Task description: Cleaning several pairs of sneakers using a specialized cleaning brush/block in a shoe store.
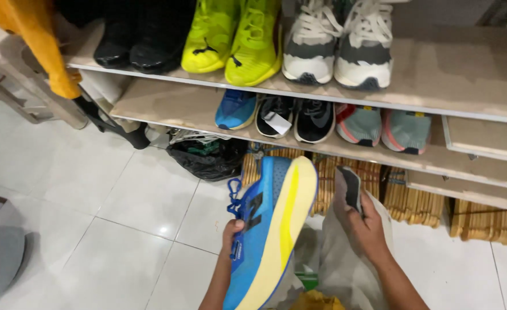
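Got my left hand (pixel 234 236) clamped round a blue sneaker (pixel 272 229), yellow sole turned right. Right hand (pixel 363 225) pinches a grey cloth (pixel 345 252) just beside it, shoe shelves (pixel 173 106) above.

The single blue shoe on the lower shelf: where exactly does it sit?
The single blue shoe sits at the left end of the lower shelf, beside a black pair.
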